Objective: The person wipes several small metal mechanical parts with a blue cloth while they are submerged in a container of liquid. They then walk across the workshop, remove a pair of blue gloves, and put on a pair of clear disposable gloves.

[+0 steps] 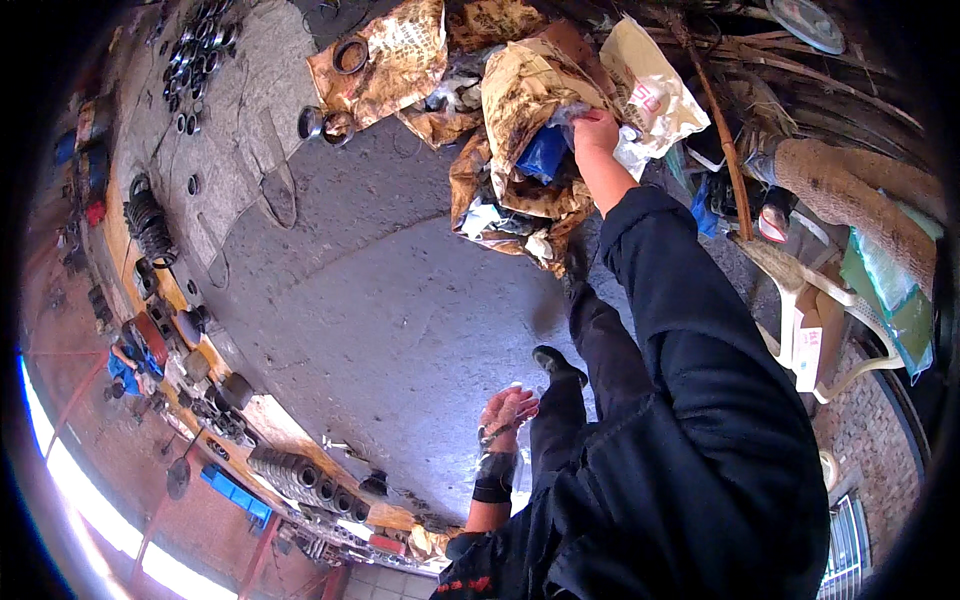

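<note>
My right hand (597,132) reaches out to a pile of stained brown paper sacks. Its fingers are closed on crumpled clear plastic (570,112) at the mouth of a large paper sack (525,85); the fingertips are partly hidden. Blue plastic (542,153) shows inside the sack, just below the hand. Beside it stands a cleaner pale paper sack (650,95) with red print. My left hand (508,412) hangs low near my legs, fingers loosely bent and apart, apparently holding nothing. A dark band wraps its wrist, and something small and white shows at a fingertip.
Dark metal rings (200,45) lie on a grey cloth (265,75) at the far left. A wooden stick (722,140) leans behind the sacks. To the right stands a white plastic chair (790,300). Metal parts (300,475) line the left side, where another person (125,370) is visible.
</note>
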`<action>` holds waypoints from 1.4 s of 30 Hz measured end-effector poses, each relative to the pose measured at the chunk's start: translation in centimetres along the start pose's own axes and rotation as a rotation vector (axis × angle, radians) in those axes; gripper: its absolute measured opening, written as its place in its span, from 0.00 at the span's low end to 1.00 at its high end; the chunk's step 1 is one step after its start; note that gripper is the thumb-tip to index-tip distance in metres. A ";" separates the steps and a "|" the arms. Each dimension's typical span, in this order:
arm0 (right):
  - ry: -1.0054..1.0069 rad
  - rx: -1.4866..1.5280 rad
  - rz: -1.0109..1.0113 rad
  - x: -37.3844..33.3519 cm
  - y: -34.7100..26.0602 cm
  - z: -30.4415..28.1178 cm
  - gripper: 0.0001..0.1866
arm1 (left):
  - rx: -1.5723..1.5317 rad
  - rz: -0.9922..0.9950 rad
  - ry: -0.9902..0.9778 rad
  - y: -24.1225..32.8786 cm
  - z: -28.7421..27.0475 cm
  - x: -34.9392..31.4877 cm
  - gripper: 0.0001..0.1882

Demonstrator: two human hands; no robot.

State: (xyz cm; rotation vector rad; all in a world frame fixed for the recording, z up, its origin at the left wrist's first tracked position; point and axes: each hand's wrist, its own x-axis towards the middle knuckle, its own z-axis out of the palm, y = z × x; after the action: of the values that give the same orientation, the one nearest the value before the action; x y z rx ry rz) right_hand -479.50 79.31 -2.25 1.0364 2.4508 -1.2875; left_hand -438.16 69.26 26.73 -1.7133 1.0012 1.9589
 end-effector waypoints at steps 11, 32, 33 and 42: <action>-0.352 1.035 0.345 -1.8 -2.2 -0.3 0.10 | -0.023 0.002 0.000 0.4 1.2 0.1 0.21; -0.689 0.553 0.082 -15.9 -4.2 -12.3 0.06 | -0.326 0.246 -0.367 9.9 2.1 2.4 0.36; -0.868 0.481 -0.005 -18.8 -3.7 -13.6 0.08 | -0.396 0.255 -0.396 11.2 2.7 2.3 0.37; -1.003 0.116 -0.728 -43.2 -8.3 -26.9 0.22 | -0.247 0.394 -0.407 12.8 2.9 0.7 0.35</action>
State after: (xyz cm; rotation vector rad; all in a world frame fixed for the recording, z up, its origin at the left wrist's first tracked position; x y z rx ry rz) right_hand -449.03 75.70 39.14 -0.5224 1.9220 -1.5764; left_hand -448.97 62.33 29.65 -1.2041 1.0319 2.6413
